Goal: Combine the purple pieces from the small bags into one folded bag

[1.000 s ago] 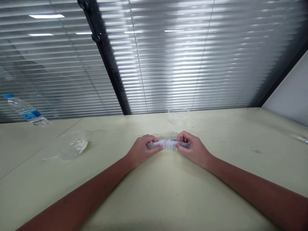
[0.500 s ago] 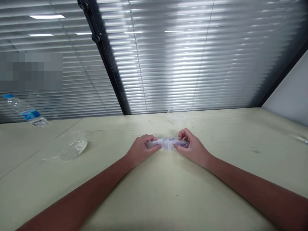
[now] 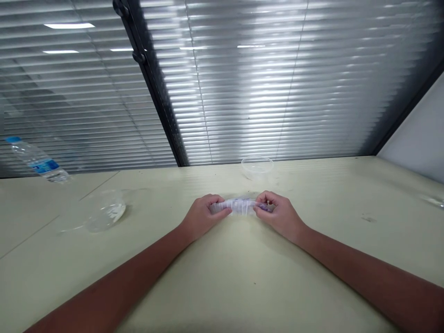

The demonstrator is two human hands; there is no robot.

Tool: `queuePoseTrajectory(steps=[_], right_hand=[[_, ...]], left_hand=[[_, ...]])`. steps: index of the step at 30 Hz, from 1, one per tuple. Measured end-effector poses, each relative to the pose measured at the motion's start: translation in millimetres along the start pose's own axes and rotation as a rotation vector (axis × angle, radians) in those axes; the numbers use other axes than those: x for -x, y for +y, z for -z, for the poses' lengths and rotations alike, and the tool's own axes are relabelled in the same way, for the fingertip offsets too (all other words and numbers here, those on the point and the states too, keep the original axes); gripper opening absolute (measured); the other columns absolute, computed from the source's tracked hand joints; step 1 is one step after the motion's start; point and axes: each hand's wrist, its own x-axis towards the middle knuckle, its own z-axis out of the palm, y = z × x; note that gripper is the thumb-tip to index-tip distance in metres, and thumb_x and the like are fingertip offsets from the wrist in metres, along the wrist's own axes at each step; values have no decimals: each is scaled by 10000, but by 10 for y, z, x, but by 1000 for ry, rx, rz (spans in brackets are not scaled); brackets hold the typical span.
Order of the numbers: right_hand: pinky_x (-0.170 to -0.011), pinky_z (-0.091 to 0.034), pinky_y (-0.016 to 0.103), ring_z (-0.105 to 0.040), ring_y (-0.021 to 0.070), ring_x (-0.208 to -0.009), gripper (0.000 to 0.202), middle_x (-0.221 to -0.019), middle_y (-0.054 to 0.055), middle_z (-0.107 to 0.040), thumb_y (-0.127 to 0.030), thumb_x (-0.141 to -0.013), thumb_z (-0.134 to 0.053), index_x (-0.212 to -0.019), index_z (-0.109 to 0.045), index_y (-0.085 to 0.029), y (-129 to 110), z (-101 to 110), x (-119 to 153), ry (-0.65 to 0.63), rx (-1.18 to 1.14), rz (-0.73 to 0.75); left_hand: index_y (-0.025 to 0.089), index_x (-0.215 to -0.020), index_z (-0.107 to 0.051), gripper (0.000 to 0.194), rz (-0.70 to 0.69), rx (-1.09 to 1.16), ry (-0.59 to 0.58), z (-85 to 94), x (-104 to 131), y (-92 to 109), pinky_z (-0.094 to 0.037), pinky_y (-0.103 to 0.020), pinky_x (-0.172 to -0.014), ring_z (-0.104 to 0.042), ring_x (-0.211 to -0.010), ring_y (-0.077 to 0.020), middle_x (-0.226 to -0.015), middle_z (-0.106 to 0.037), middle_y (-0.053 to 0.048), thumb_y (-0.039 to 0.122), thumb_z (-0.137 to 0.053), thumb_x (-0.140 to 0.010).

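Note:
A slim, translucent plastic packet [image 3: 240,206] with white and purple markings lies crosswise between my two hands, low over the table. What it contains is too blurred to make out. My left hand [image 3: 207,209] is closed on its left end, thumb along the near side. On the right end, the thumb and fingertips of my right hand [image 3: 275,209] pinch the packet. Just beyond the hands stands a clear round plastic bowl [image 3: 257,164].
A pale table [image 3: 222,277] reaches back to a window with blinds [image 3: 239,83]. At the left lie a clear plastic dish or lid [image 3: 104,215] and, farther back, a tilted water bottle [image 3: 43,162] with a blue cap. Some clear object [image 3: 432,200] is at the right edge.
My right index finger, raised off the packet before, has come down so the fingertips pinch its right end. My left hand keeps its hold in nearly the same place.

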Motion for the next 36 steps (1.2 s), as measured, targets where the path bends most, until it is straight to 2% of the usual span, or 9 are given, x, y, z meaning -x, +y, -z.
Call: queuePoseTrajectory(steps=[7, 9, 12, 21, 27, 36], right_hand=[[-772, -448, 311, -592, 205, -882, 85, -934, 39, -659, -248, -799, -666, -871, -699, -217, 25, 2, -17, 61, 68, 87], [-738, -443, 298, -577, 192, -844, 129, -922, 30, -639, -247, -789, -673, -914, -683, -216, 33, -1, -21, 47, 48, 84], [-638, -407, 265, -512, 153, -716, 218, -839, -9, -576, -263, -770, -692, -968, -611, -220, 44, -7, -18, 34, 18, -3], [-552, -330, 232, -428, 113, -615, 152, -675, -57, -491, -237, -738, -623, -782, -482, -204, -7, -3, -12, 57, 55, -97], [-544, -310, 228, -401, 105, -600, 146, -637, -57, -444, -240, -751, -599, -724, -463, -195, 13, -21, -17, 60, 50, -66], [-545, -325, 229, -420, 108, -604, 146, -676, -50, -492, -243, -758, -637, -787, -500, -199, -6, -2, -17, -4, 36, -26]], left_hand=[[222, -862, -705, 285, -8, -11, -7, 4, 3, -8, -418, -266, -677, -618, -770, -161, -848, -693, 18, 507, -717, -855], [224, -869, -707, 288, -7, -7, -6, 2, 3, -14, -419, -266, -681, -618, -770, -159, -851, -693, 20, 511, -719, -853], [223, -868, -705, 289, -10, -2, -3, -1, 0, -19, -419, -265, -684, -618, -773, -158, -848, -692, 23, 511, -721, -853], [212, -865, -699, 290, -7, -23, -6, 0, -4, -24, -409, -266, -690, -610, -783, -158, -842, -683, 18, 502, -715, -854], [215, -871, -701, 283, -13, -16, -2, 0, -12, -33, -412, -264, -688, -612, -780, -159, -849, -686, 18, 497, -715, -856], [221, -916, -719, 300, -20, 8, -24, -6, -1, -39, -427, -262, -693, -630, -812, -170, -901, -704, 7, 514, -723, -852]])
